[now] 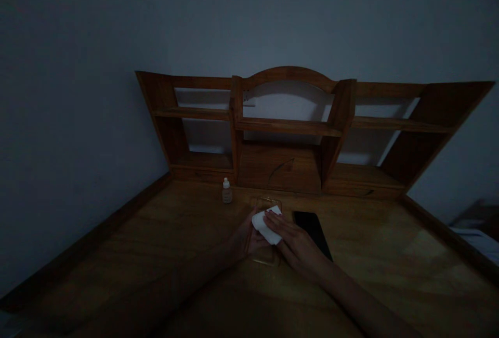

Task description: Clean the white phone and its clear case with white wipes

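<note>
Between my hands is a clear phone case (265, 262) with a shiny rim, hard to make out in the dim light. My left hand (245, 236) grips the case at its left edge, some fingers showing behind the see-through back. A folded white tissue (265, 228) lies across the middle of the case, under the fingers of my right hand (293, 242), which press it down. Just right of that hand a black phone (313, 230) rests on the wooden desk, partly covered by my forearm.
A small bottle (226, 193) with a white cap stands upright at the back left of the desk (362, 255). Behind it rises a wooden shelf unit (288, 128) against the wall. A raised wooden edge (448, 239) runs along the desk's right side.
</note>
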{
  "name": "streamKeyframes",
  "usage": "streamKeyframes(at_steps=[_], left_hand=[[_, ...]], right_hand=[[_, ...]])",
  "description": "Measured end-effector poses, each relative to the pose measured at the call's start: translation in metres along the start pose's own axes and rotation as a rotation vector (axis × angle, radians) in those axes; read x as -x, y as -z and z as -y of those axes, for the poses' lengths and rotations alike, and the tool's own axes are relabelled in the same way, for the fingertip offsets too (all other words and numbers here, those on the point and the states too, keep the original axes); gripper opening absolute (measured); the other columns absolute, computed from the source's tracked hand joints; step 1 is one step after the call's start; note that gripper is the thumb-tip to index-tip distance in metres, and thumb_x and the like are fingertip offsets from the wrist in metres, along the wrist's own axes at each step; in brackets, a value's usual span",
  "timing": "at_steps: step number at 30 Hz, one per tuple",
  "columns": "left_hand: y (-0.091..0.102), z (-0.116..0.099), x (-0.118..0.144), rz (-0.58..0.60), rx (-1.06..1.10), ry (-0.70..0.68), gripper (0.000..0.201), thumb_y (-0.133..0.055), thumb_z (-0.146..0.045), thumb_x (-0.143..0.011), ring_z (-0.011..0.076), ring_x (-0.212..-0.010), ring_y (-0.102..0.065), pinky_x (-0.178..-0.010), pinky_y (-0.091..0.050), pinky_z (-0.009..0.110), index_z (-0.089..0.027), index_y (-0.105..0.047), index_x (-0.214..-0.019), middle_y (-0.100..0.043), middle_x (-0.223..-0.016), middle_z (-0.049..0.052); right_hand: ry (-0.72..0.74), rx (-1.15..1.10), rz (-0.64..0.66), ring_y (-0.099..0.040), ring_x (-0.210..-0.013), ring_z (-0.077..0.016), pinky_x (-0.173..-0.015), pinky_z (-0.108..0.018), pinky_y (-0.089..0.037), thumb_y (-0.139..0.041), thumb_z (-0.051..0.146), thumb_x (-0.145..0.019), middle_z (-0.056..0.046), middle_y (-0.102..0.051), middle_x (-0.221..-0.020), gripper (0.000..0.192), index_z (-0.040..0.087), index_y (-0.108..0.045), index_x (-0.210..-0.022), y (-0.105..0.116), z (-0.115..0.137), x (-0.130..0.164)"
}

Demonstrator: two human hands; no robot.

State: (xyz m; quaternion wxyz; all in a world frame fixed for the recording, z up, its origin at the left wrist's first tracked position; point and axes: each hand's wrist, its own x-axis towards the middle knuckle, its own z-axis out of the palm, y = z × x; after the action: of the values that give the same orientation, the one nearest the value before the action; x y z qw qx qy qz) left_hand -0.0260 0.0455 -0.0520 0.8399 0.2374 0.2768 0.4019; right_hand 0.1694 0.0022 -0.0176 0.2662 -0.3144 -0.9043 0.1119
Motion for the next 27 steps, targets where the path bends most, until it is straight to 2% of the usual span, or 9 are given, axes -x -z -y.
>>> streamKeyframes(at_steps=[3, 6, 12, 18, 23, 27], left_hand=[[-0.009, -0.003, 0.008, -0.115, -0.07, -0.003, 0.058, -0.039, -0.054, -0.097, 0.025, -0.09, -0.069, -0.091, -0.051, 0.04, -0.009, -0.051, -0.131, -0.071, -0.099, 0.014], [-0.015, -0.004, 0.015, -0.099, -0.1, -0.022, 0.061, -0.037, -0.054, -0.097, 0.0267, -0.091, -0.069, -0.094, -0.05, 0.046, -0.007, -0.051, -0.132, -0.071, -0.1, 0.016], [-0.017, -0.005, 0.016, -0.113, -0.092, 0.007, 0.064, -0.034, -0.05, -0.097, 0.0283, -0.089, -0.07, -0.095, -0.049, 0.047, -0.001, -0.05, -0.133, -0.07, -0.101, 0.021], [-0.018, -0.006, 0.017, -0.086, -0.048, -0.003, 0.057, -0.035, -0.045, -0.097, 0.0272, -0.1, -0.068, -0.097, -0.048, 0.044, -0.004, -0.048, -0.134, -0.07, -0.104, 0.018], [-0.015, -0.005, 0.016, -0.087, -0.051, -0.01, 0.05, -0.042, -0.046, -0.094, 0.0221, -0.082, -0.068, -0.089, -0.051, 0.04, -0.007, -0.055, -0.123, -0.071, -0.089, 0.012], [-0.014, -0.005, 0.016, -0.097, -0.047, -0.016, 0.043, -0.046, -0.044, -0.093, 0.0213, -0.083, -0.068, -0.082, -0.053, 0.036, -0.01, -0.057, -0.116, -0.071, -0.094, 0.011]], right_hand=[[-0.023, 0.026, -0.026, -0.026, -0.148, -0.0215, -0.122, -0.049, -0.027, -0.043, 0.011, -0.095, -0.004, -0.028, -0.161, 0.064, 0.026, -0.027, -0.155, -0.002, -0.003, 0.0], [-0.033, 0.047, -0.051, -0.027, -0.148, -0.0224, -0.122, -0.052, -0.027, -0.042, 0.01, -0.095, -0.004, -0.031, -0.16, 0.063, 0.026, -0.029, -0.155, -0.001, -0.004, -0.001], [-0.028, 0.021, -0.063, -0.029, -0.147, -0.023, -0.121, -0.052, -0.028, -0.042, 0.011, -0.096, -0.004, -0.034, -0.159, 0.063, 0.028, -0.029, -0.154, 0.0, -0.005, 0.0], [-0.028, -0.008, -0.033, -0.03, -0.147, -0.0224, -0.122, -0.05, -0.028, -0.043, 0.013, -0.096, -0.005, -0.033, -0.159, 0.062, 0.027, -0.029, -0.155, 0.003, -0.002, 0.001], [-0.032, -0.005, 0.0, -0.027, -0.148, -0.0225, -0.122, -0.05, -0.027, -0.043, 0.015, -0.098, -0.004, -0.029, -0.16, 0.061, 0.027, -0.027, -0.155, 0.003, -0.001, 0.0], [0.001, -0.011, 0.001, -0.024, -0.149, -0.0224, -0.123, -0.05, -0.024, -0.042, 0.016, -0.099, -0.003, -0.026, -0.162, 0.061, 0.027, -0.024, -0.156, 0.002, -0.001, 0.0]])
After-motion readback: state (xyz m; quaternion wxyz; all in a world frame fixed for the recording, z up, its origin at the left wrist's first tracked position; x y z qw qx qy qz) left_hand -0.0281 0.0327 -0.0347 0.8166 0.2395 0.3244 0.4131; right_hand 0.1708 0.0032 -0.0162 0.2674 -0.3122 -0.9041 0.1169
